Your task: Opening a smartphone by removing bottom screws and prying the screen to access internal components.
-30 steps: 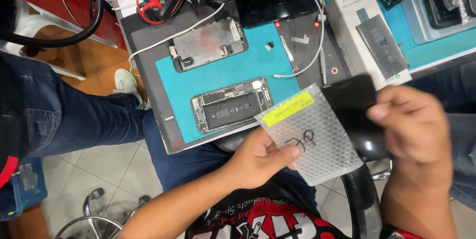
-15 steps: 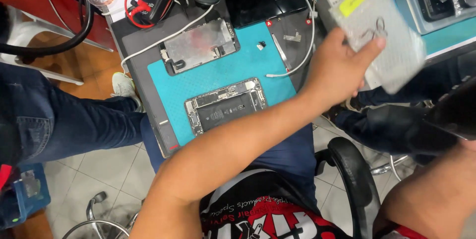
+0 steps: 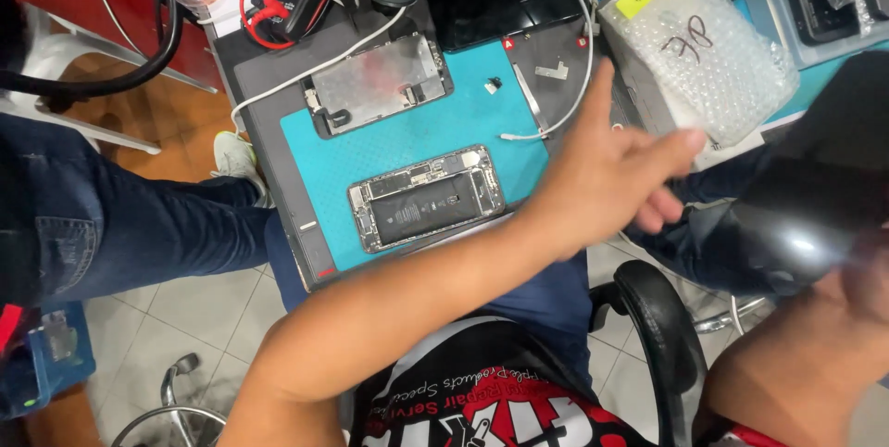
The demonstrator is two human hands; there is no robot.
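Bubble-wrap pouch [image 3: 708,49] is lying right of the teal mat [image 3: 407,137], beyond the left hand [image 3: 602,178], whose spread fingers are holding nothing. Right hand [image 3: 857,289] is gripping a dark glossy object [image 3: 796,215]; releasing cleanly probably prevents dragging.

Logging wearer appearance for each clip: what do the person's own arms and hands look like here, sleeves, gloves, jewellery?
Both arms are bare to the frame's edge, with no sleeve over either forearm. The left hand has no glove, ring or watch. The right hand is mostly cut off and blurred, so only a bare wrist shows.
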